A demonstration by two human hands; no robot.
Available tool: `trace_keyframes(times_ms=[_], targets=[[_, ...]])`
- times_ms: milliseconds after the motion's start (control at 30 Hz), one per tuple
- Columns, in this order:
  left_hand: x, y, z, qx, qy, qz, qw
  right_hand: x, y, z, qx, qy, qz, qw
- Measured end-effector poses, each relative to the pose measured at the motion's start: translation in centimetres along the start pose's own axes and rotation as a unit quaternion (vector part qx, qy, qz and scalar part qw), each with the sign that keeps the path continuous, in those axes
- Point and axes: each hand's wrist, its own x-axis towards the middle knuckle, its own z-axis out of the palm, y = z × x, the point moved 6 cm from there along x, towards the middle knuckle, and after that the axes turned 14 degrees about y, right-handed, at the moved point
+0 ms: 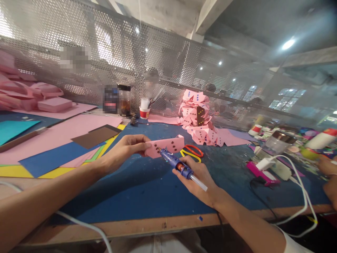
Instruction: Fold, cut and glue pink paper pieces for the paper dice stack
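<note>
Between the fingers of my left hand (133, 146) is the left end of a folded pink paper piece (166, 144) marked with small dark squares. My right hand (201, 177) is closed around a blue hot glue gun (172, 160), a clear glue stick poking out of its back. The gun's nozzle meets or nearly meets the lower left part of the pink piece; exact contact is hard to see. Just behind my right hand lie scissors (195, 151) with red and yellow handles. A stack of similar dotted pink paper pieces (196, 112) rises beyond them.
Coloured sheets, with a blue one (59, 158) on top, spread at left. A lidded jar (125, 102) and a paper cup (144, 113) stand along the perforated metal screen (171, 63). At right are a magenta power strip (263, 174), white cables and another person's hands (329, 168).
</note>
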Motion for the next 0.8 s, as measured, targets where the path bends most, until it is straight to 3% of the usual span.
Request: trace_keyframes(times_ms=[333, 800], targets=[[0.07, -0.15, -0.19, 0.011, 0.009, 0.012, 1.000, 0.34, -0.77, -0.74, 0.005, 0.030, 0.003, 1.000], [0.02, -0.11, -0.02, 0.002, 0.002, 0.004, 1.000, 0.32, -0.54, -0.30, -0.001, 0.010, 0.005, 1.000]])
